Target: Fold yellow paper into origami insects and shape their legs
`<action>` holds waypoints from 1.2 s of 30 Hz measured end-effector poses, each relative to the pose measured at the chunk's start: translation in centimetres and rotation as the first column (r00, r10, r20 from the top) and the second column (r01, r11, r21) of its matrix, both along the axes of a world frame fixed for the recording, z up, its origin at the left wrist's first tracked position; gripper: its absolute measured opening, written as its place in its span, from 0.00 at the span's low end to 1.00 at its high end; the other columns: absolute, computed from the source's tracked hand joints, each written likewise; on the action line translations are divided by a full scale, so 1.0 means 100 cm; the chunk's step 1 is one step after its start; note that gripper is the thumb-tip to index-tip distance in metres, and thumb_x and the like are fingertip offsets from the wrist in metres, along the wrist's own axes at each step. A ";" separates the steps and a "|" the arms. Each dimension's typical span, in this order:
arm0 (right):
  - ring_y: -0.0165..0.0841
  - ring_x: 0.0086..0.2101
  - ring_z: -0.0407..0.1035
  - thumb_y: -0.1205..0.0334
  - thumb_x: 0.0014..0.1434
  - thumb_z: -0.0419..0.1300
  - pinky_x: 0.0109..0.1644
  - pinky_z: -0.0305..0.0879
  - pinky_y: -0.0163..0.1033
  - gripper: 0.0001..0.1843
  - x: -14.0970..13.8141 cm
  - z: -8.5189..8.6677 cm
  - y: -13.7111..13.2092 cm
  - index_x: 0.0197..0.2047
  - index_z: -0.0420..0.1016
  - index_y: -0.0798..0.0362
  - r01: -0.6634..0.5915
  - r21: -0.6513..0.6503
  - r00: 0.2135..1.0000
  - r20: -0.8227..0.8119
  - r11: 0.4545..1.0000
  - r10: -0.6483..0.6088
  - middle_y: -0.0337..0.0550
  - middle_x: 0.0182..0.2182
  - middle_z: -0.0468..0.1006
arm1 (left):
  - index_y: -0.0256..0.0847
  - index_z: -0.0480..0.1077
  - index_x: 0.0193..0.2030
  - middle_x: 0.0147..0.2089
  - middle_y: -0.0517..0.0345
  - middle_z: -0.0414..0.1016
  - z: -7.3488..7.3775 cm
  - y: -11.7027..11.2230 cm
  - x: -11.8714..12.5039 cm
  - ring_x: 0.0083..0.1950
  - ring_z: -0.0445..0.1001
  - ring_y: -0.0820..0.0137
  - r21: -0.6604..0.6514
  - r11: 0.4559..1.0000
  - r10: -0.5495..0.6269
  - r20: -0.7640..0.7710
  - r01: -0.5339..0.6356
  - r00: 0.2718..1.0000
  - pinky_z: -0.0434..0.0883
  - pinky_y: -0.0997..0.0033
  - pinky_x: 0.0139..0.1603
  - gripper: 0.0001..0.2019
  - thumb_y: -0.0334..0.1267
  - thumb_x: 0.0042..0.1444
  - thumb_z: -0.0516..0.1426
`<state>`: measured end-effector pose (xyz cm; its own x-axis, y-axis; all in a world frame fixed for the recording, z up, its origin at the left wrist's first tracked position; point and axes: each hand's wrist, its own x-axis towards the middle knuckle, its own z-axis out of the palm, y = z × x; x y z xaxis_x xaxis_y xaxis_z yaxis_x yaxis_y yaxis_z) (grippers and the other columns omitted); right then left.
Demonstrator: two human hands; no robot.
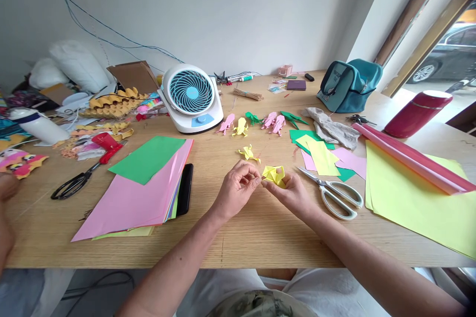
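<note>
My right hand (295, 194) grips a yellow folded paper piece (273, 174) between thumb and fingers, a little above the table. Close by on its left, my left hand (240, 185) has its fingers curled into a pinch by the paper's edge; whether anything is between the fingertips is hidden. Just beyond the hands lies a yellow origami figure (248, 153). Farther back stand another yellow figure (240, 127), a green one (253, 119) and several pink figures (277, 124). Scissors with pale handles (336, 195) lie beside my right hand.
Coloured paper sheets (145, 203) overlap a black phone (185, 189) on the left. A white fan (191, 96) stands behind. Paper scraps (322, 156), yellow sheets (416, 208) and a red bottle (416, 114) are on the right. Another person's hand (7, 185) shows at far left.
</note>
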<state>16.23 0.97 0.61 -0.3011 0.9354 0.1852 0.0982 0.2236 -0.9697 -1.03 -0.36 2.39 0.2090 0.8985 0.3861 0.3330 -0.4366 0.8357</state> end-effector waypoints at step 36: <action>0.31 0.36 0.69 0.51 0.53 0.69 0.39 0.64 0.36 0.22 -0.007 -0.005 0.002 0.49 0.72 0.49 -0.188 -0.215 0.902 -0.423 0.958 0.082 0.42 0.40 0.77 | 0.45 0.72 0.48 0.47 0.58 0.76 -0.015 0.012 0.006 0.41 0.72 0.75 -0.408 0.893 0.126 0.630 0.188 0.767 0.67 0.78 0.39 0.18 0.42 0.50 0.66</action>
<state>15.49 1.20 0.13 -0.3759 0.9224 0.0889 -0.3293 -0.0433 -0.9432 -0.43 0.82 0.92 0.0924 0.9955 0.0198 -0.3401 0.0128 0.9403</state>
